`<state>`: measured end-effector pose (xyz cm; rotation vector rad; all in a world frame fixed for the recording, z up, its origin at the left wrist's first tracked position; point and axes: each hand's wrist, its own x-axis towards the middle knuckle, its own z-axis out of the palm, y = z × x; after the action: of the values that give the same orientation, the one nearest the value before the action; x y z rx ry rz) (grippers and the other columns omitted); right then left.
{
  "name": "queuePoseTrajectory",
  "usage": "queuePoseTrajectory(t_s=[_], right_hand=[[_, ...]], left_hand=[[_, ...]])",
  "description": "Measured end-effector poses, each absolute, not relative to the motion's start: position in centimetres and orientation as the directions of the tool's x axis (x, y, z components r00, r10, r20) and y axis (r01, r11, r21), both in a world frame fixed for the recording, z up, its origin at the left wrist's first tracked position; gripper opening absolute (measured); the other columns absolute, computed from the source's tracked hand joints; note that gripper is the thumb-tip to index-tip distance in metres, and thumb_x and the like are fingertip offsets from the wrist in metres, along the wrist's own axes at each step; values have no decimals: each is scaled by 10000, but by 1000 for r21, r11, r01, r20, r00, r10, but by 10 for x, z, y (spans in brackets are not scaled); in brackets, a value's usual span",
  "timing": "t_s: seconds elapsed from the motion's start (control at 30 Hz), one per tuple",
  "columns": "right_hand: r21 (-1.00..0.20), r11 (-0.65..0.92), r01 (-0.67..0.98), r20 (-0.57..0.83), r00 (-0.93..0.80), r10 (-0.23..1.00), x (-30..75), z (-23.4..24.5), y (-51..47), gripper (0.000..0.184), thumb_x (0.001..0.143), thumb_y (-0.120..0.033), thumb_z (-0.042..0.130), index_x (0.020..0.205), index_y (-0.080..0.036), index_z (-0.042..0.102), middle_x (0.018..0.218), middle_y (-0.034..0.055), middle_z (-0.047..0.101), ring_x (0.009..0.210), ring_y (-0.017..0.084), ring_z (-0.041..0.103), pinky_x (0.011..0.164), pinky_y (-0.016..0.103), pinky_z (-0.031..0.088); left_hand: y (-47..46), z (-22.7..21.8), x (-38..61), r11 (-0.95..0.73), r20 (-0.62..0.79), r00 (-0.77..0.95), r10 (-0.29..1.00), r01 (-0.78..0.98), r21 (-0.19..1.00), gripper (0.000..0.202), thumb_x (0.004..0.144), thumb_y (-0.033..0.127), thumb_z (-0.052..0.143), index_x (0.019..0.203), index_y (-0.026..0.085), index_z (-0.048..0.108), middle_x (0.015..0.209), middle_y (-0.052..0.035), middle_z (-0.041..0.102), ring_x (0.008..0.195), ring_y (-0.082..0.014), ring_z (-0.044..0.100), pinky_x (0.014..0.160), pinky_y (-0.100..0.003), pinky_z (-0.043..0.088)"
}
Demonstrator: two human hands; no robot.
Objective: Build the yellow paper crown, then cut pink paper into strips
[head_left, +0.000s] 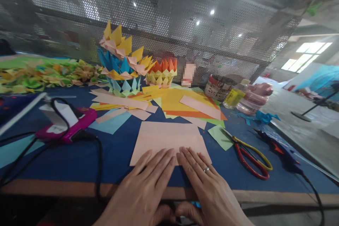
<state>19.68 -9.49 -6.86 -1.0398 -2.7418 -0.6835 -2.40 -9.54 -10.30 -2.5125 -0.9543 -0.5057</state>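
Observation:
A pale pink sheet of paper (166, 137), folded across its width, lies on the blue table top (116, 155) in front of me. My left hand (148, 183) rests flat with fingers stretched onto the sheet's near edge. My right hand (203, 183), with a ring on one finger, lies flat beside it, fingertips on the same edge. Both hands press the paper and hold nothing.
Red-and-yellow scissors (251, 155) and a blue glue gun (278, 146) lie to the right. A pink glue gun (71, 123) with a black cord sits at left. Loose coloured sheets (174, 102), folded paper baskets (124, 63), a woven basket (219, 86) and a mesh screen stand behind.

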Motion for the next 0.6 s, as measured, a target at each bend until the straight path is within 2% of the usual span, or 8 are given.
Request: queuePoseTrajectory(t_s=[0.1,0.2,0.27,0.33,0.4,0.47,0.6], right_hand=[[348,657,669,271,-742,613,196,-69,-96,762,907,-582,440,1398,1,432,1467,165,384,1322,305,452,973,431,527],[333,653,681,261,-732,630,196,-70,-97,794,904,-625,416,1395,-1,443,1464,175,386,1317,316,453,970,438,524],[326,653,683,265,-730,630,196,-70,-97,840,891,-673,397,1397,-4,446,1459,192,392,1309,337,454,962,453,525],[317,658,683,283,-730,621,195,-70,-98,893,848,-743,392,1423,-62,439,1446,215,415,1293,378,452,942,502,525],[297,660,690,315,-723,614,192,-70,-99,914,787,-802,402,1446,-169,436,1418,241,455,1264,428,450,900,556,531],[275,656,702,331,-710,621,189,-71,-101,891,756,-817,431,1438,-244,453,1388,258,489,1238,461,453,863,585,537],[239,639,731,335,-680,653,189,-69,-107,834,792,-777,452,1388,-198,520,1396,230,491,1255,426,460,911,547,523]], left_hand=[[-99,-106,-39,-661,516,681,519,703,-263,750,897,592,477,1417,57,416,1451,-148,469,1297,-278,505,1010,-393,468],[-103,-112,-58,-643,550,654,519,723,-253,818,896,612,473,1465,40,335,1438,-160,487,1275,-278,529,972,-362,494],[-106,-118,-69,-620,559,627,542,748,-237,846,896,614,478,1489,43,285,1452,-157,473,1288,-280,515,996,-355,472],[-108,-123,-76,-600,562,611,558,765,-236,862,885,636,481,1495,59,285,1463,-153,462,1314,-279,486,1087,-369,376],[-109,-127,-80,-599,560,612,558,765,-239,885,869,660,488,1492,62,294,1470,-160,451,1338,-277,456,1169,-381,229],[-109,-130,-80,-604,560,615,555,761,-237,919,857,669,502,1495,47,279,1476,-177,437,1354,-278,434,1198,-387,125],[-105,-133,-79,-598,559,610,562,766,-234,969,836,698,505,1511,58,236,1463,-177,455,1341,-281,451,1207,-402,98]])
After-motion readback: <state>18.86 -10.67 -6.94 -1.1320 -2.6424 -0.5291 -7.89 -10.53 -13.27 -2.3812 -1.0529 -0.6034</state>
